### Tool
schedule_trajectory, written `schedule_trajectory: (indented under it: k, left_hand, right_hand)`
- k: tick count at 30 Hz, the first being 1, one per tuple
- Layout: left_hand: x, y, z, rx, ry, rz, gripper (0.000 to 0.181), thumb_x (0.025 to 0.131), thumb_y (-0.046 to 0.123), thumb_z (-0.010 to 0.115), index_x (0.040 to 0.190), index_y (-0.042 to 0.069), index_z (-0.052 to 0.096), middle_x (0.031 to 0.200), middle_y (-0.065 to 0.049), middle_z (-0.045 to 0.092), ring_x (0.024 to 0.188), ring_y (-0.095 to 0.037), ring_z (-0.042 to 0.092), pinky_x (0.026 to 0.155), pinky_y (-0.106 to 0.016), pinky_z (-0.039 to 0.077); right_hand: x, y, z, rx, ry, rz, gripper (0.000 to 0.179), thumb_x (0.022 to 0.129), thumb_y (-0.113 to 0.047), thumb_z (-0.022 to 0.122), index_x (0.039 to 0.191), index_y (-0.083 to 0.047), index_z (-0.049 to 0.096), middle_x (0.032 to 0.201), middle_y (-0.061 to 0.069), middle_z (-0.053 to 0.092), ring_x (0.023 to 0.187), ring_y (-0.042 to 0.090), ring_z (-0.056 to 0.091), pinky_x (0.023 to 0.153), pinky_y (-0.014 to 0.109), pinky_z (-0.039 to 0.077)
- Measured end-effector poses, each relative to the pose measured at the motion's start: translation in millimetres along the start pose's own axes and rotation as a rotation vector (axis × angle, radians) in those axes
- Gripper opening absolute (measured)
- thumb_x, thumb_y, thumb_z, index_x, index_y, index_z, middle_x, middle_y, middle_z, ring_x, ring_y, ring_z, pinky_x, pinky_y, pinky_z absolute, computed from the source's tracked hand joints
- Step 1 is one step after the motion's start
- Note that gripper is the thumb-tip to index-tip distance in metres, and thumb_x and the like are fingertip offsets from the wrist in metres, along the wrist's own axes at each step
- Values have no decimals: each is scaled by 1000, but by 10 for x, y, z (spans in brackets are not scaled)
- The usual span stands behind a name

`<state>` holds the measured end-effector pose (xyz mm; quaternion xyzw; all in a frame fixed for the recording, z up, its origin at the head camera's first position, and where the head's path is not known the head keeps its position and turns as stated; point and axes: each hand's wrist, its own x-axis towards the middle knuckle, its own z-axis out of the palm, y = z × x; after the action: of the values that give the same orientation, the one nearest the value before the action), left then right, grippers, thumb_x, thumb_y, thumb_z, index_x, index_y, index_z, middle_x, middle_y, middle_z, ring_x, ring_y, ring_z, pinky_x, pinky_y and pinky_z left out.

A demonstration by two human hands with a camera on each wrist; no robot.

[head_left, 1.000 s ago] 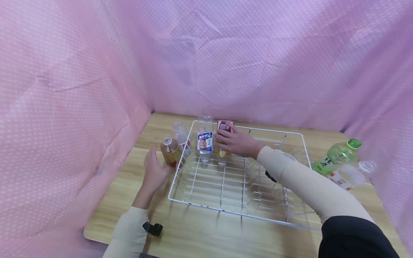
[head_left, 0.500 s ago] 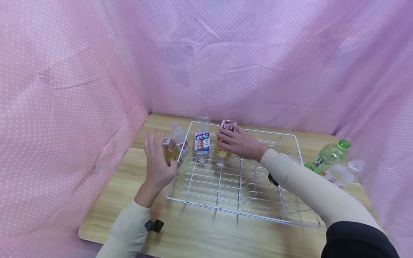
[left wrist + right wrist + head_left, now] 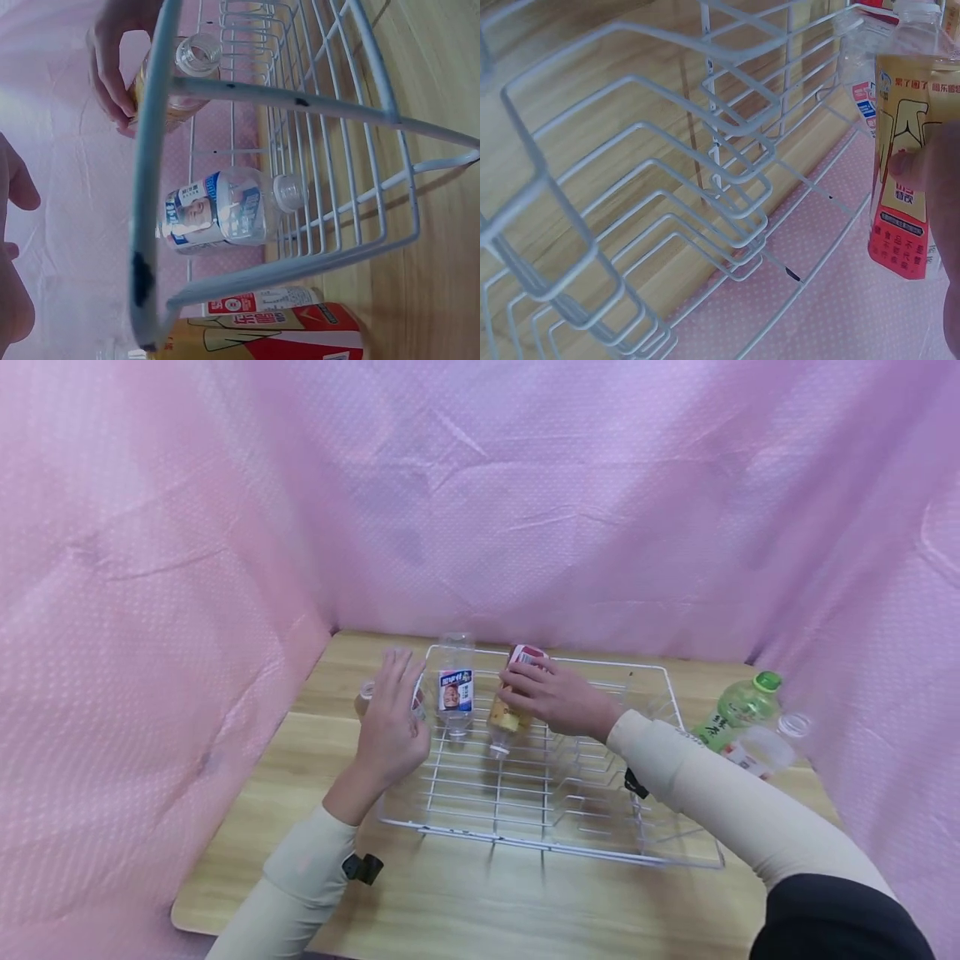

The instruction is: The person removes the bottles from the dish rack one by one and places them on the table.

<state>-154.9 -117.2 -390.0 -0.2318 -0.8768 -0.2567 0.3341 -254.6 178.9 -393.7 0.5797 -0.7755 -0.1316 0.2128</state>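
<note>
Tilting further, the gold bottle (image 3: 504, 717) gripped by the right hand (image 3: 564, 697) is judged unsettled; the left hand (image 3: 392, 727) is held straight-fingered

Cream forearm sleeves (image 3: 303, 860); black upper sleeve (image 3: 840, 918); black wrist cameras (image 3: 371, 869).

The left hand (image 3: 391, 727), cropped in its wrist view, hides most of an amber drink bottle (image 3: 363, 701) from the head camera.
</note>
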Motion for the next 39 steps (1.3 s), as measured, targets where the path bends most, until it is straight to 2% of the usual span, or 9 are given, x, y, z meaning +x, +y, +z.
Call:
schedule_trajectory:
  k: [3,4,9,13,15,18,22,30,39]
  left_hand:
    - [22,3,-5,-9,-72,-23,81,68,-11,59,147,-4,42,156,-25,34,150,-41,18,111,-61,36]
    - [29,5,-5,-14,-103,-34,82,69,-12,60,148,-4,41,157,-24,34,150,-41,18,104,-59,45]
    - [84,22,29,-45,-253,-104,80,79,-11,62,154,2,36,160,-20,32,151,-36,20,93,-51,55]
    - [121,25,76,-78,-308,-148,77,85,-7,65,155,3,34,160,-18,34,143,-37,38,80,-44,59]
    - [142,32,96,-123,-325,-180,77,86,-6,66,155,3,33,158,-19,35,135,-39,47,88,-45,57]
    - [168,46,123,-180,-362,-242,81,87,-4,68,157,6,30,157,-20,37,113,-39,61,84,-44,59]
    - [203,62,162,-262,-410,-316,86,87,-3,70,160,10,26,152,-21,42,103,-39,64,83,-43,59]
    - [251,68,249,-305,-456,-353,91,86,-1,72,161,14,23,156,-18,39,135,-39,45,109,-53,42]
    - [278,75,288,-358,-516,-417,97,87,16,81,162,23,21,160,-11,35,140,-37,41,112,-54,38]
  right_hand:
    - [3,-25,2,32,18,0,77,76,-18,86,144,-12,52,148,13,50,140,32,42,114,53,36]
    - [3,-30,4,40,28,1,75,76,-17,85,144,-12,53,147,13,51,139,33,43,114,53,37]
    - [18,-31,3,124,86,45,68,78,-11,83,140,-8,56,141,13,57,133,33,50,109,52,43]
    - [17,-37,-26,234,99,127,63,83,-14,81,141,-6,55,140,14,58,132,33,51,111,49,42]
    - [11,-53,-37,298,97,180,65,84,-16,82,142,-5,55,142,13,57,132,33,51,111,48,42]
    - [8,-87,-46,396,108,258,70,81,-20,86,142,-4,55,143,13,56,132,32,52,110,48,43]
    - [13,-121,-45,489,126,332,73,80,-25,88,142,-4,55,142,13,57,130,30,54,108,48,44]
    - [-5,-170,-39,575,106,434,77,78,-23,89,144,-7,53,140,12,60,124,29,58,105,46,47]
    - [13,-209,-62,761,57,604,74,84,-33,84,146,-12,50,133,8,63,118,25,61,98,47,53]
